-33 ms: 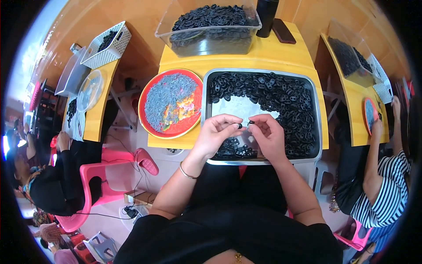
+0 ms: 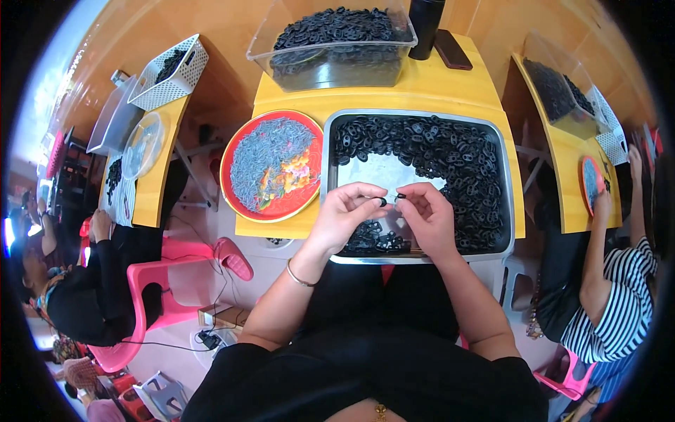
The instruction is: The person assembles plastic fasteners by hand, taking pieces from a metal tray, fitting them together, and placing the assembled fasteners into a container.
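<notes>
Above a rectangular metal tray, my two hands are close together with the fingertips pinched. A small black plastic piece is in the thumb-and-finger grip of my left hand. My right hand pinches another small black piece, mostly covered by the fingers. Many flat, oval black plastic pieces with holes fill the tray's far and right sides, and a smaller pile lies below my left hand. Left of the tray, a round red plate carries a heap of thin silvery metal pieces.
A clear plastic bin of black pieces stands at the yellow table's far side, beside a black cylinder and a dark phone. People sit at side tables left and right. A pink chair is at left.
</notes>
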### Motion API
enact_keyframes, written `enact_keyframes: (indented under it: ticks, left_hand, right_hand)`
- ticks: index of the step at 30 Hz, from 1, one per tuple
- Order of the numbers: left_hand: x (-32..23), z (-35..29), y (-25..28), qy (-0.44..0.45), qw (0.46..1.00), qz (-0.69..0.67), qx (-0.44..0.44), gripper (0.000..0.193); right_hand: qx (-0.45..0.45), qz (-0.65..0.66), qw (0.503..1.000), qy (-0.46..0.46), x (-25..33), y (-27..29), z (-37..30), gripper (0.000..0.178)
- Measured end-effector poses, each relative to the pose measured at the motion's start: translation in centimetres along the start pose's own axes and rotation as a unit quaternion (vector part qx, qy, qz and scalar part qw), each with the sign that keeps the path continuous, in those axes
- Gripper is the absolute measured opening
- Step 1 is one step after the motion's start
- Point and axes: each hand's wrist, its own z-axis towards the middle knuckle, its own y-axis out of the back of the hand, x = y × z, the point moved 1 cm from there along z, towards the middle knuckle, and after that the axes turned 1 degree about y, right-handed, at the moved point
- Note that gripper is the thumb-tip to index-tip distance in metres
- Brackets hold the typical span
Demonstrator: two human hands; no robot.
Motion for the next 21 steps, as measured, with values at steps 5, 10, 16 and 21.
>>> enact_keyframes:
  ticks: [5,10,16,21]
  left_hand:
    - [1.2,0.3,1.1,-0.048,0.998,-0.024,0.02,0.018]
    - [0.9,0.3,0.6,-0.055,0.998,-0.024,0.026,0.022]
    - [0.4,0.1,0.1,-0.052,0.999,-0.012,0.011,0.025]
    - [0.9,0.3,0.8,-0.06,0.998,-0.006,0.02,0.023]
  right_hand:
    - [0.015,-0.007,1.0,-0.001,-0.1,-0.2,-0.1,0.016]
    - [0.022,0.002,1.0,0.004,-0.3,-0.1,0.0,0.017]
    - [0.037,-0.005,0.999,-0.004,0.2,-0.2,0.0,0.017]
    - [0.029,-0.022,0.999,0.0,-0.1,-0.1,0.0,0.017]
